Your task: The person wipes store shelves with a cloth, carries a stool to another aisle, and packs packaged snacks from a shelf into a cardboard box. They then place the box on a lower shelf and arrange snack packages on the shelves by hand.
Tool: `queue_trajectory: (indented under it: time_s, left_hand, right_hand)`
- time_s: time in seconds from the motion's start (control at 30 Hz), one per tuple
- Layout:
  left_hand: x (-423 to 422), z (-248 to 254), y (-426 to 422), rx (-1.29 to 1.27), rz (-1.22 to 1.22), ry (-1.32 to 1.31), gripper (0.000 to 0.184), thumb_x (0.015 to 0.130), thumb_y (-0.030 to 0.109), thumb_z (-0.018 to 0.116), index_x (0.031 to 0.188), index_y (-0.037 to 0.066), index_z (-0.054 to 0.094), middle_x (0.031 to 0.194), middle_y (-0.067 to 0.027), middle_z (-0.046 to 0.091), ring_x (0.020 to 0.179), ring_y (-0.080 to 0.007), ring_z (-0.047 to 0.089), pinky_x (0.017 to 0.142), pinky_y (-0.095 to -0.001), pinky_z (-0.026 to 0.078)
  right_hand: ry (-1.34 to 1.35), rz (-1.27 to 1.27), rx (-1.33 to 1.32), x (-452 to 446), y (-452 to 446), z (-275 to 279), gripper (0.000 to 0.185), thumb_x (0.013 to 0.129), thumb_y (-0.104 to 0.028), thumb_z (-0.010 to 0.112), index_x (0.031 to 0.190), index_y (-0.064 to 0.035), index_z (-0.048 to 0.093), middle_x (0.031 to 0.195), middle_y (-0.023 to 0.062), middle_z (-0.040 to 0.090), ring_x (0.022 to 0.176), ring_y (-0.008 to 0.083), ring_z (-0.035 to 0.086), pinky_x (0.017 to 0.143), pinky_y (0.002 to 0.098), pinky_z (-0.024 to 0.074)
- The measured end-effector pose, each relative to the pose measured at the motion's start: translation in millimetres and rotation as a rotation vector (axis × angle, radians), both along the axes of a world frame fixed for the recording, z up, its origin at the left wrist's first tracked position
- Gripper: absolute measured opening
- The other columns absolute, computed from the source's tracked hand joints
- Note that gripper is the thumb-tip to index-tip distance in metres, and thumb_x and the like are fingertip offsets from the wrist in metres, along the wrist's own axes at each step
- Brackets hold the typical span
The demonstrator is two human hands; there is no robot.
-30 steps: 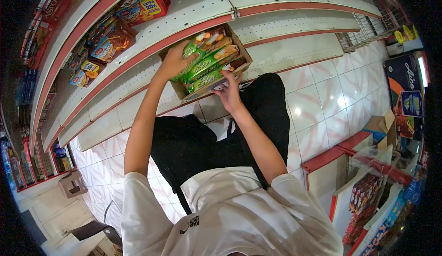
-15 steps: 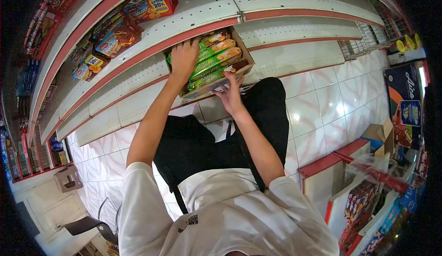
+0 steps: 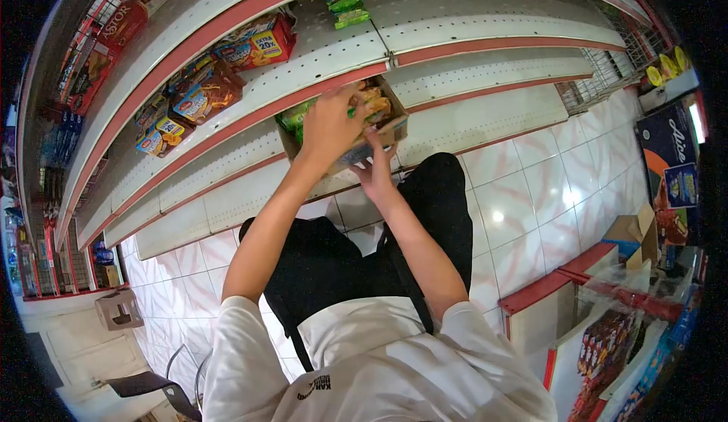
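Note:
A cardboard box [image 3: 393, 131] of green snack packs [image 3: 297, 121] is tilted at the edge of the lower shelves, above my knees. My left hand [image 3: 334, 125] reaches over the box from the left, fingers bent around a green pack near its middle and hiding much of the contents. Orange and brown pack ends show beside the fingertips. At the near right side of the box, my right hand [image 3: 376, 170] grips the cardboard, thumb up by the rim and fingers lower down.
Red-edged white shelves [image 3: 470, 54] curve across the front. Biscuit packs [image 3: 205, 96] and small green packs [image 3: 346, 5] stand on them. At the right are an open carton [image 3: 631, 232] and a low red-topped rack [image 3: 535, 293]. A chair [image 3: 155, 392] is at the lower left.
My left hand has moved right, from the left part of the box to over its middle, with its fingers now bent around a pack. My right hand still holds the box. The view has shifted slightly.

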State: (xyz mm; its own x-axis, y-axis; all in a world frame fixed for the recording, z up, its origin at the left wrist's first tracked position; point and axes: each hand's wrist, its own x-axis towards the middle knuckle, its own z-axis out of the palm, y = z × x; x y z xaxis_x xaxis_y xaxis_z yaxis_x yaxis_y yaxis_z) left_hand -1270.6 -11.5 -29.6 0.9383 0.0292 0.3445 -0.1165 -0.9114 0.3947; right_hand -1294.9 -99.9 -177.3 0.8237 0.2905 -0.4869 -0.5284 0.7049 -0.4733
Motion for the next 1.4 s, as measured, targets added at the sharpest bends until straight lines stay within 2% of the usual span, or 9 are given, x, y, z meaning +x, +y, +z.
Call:
queue_trajectory:
  time_s: [0.3, 0.5, 0.57, 0.77, 0.87, 0.97, 1.07, 1.17, 1.4]
  left_hand:
    - [29, 41, 13, -0.4, 0.049, -0.171, 0.02, 0.084, 0.01, 0.055, 0.101, 0.004, 0.063, 0.082, -0.009, 0.065, 0.071, -0.0137, 0.06, 0.066, -0.0279, 0.048]
    - [84, 34, 43, -0.606, 0.107, -0.159, 0.046, 0.091, 0.034, 0.047, 0.124, 0.002, 0.049, 0.117, -0.0103, 0.057, 0.102, -0.0204, 0.053, 0.091, -0.0342, 0.042]
    - [110, 41, 37, -1.298, 0.088, -0.075, 0.059, 0.093, 0.044, 0.042, 0.137, 0.005, 0.036, 0.137, -0.0112, 0.041, 0.116, -0.023, 0.045, 0.102, -0.0391, 0.032]
    - [204, 2, 65, -1.571, -0.038, -0.005, 0.06, 0.094, 0.04, 0.041, 0.141, 0.007, 0.027, 0.149, -0.0091, 0.024, 0.129, -0.0252, 0.031, 0.108, -0.0357, 0.023]
    - [185, 13, 71, 0.127, 0.179, -0.005, 0.06, 0.087, 0.012, 0.044, 0.142, 0.005, 0.022, 0.149, -0.0188, 0.019, 0.137, -0.033, 0.018, 0.112, -0.0392, 0.021]
    - [163, 53, 38, 0.242, 0.226, 0.128, 0.062, 0.088, 0.015, 0.047, 0.143, 0.005, 0.02, 0.15, -0.018, 0.018, 0.137, -0.0324, 0.02, 0.112, -0.0373, 0.02]
    - [160, 55, 16, -1.429, 0.028, 0.071, 0.066, 0.089, 0.03, 0.052, 0.143, 0.006, 0.023, 0.15, -0.0146, 0.021, 0.134, -0.0278, 0.027, 0.109, -0.0338, 0.022]
    - [128, 53, 0, -1.265, -0.087, 0.147, 0.055, 0.089, 0.04, 0.052, 0.13, 0.005, 0.046, 0.136, -0.0073, 0.043, 0.124, -0.0175, 0.035, 0.1, -0.0301, 0.032]
    - [61, 57, -37, -1.328, -0.081, 0.045, 0.073, 0.074, 0.035, 0.061, 0.133, 0.004, 0.033, 0.118, -0.0188, 0.047, 0.109, -0.0254, 0.045, 0.093, -0.0376, 0.037]
  right_hand:
    - [-0.015, 0.14, -0.187, 7, -45, 23, 0.108, 0.063, -0.057, 0.07, 0.145, -0.0247, 0.007, 0.147, 0.011, 0.015, 0.123, 0.0381, 0.031, 0.091, 0.0418, 0.038]
    - [-0.768, -0.559, -0.847, 30, -78, 122, 0.033, 0.087, -0.018, 0.054, 0.116, -0.0028, 0.051, 0.118, 0.0073, 0.051, 0.108, 0.0149, 0.047, 0.087, 0.0306, 0.0411]
    - [-0.94, -0.563, -0.696, 80, -72, 160, 0.028, 0.088, -0.019, 0.052, 0.111, -0.0023, 0.054, 0.105, 0.0041, 0.055, 0.1, 0.0129, 0.049, 0.085, 0.0301, 0.0416]
    - [-0.55, 0.092, -0.528, 293, -1, 156, 0.028, 0.089, -0.023, 0.047, 0.11, -0.005, 0.056, 0.1, 0.0072, 0.058, 0.093, 0.0179, 0.053, 0.085, 0.0362, 0.043]
    - [-0.515, 0.181, -0.472, 318, 10, 167, 0.028, 0.09, -0.024, 0.049, 0.109, -0.0063, 0.057, 0.1, 0.0069, 0.06, 0.09, 0.018, 0.055, 0.083, 0.0357, 0.0448]
    - [-0.531, 0.232, -0.423, 317, 8, 171, 0.027, 0.09, -0.026, 0.05, 0.109, -0.0075, 0.057, 0.099, 0.0067, 0.061, 0.088, 0.018, 0.057, 0.082, 0.0351, 0.0467]
    - [-0.553, 0.305, -0.374, 296, -4, 173, 0.027, 0.091, -0.027, 0.051, 0.109, -0.0088, 0.058, 0.099, 0.0065, 0.063, 0.085, 0.018, 0.059, 0.081, 0.0346, 0.0486]
    - [-0.57, 0.374, -0.34, 266, -21, 177, 0.026, 0.091, -0.028, 0.052, 0.109, -0.01, 0.058, 0.099, 0.0062, 0.064, 0.082, 0.018, 0.061, 0.079, 0.034, 0.0504]
    - [-0.675, 0.274, -0.289, 141, -49, 230, 0.03, 0.086, -0.033, 0.057, 0.102, -0.0078, 0.06, 0.093, 0.0051, 0.064, 0.08, 0.0153, 0.062, 0.071, 0.0303, 0.0503]
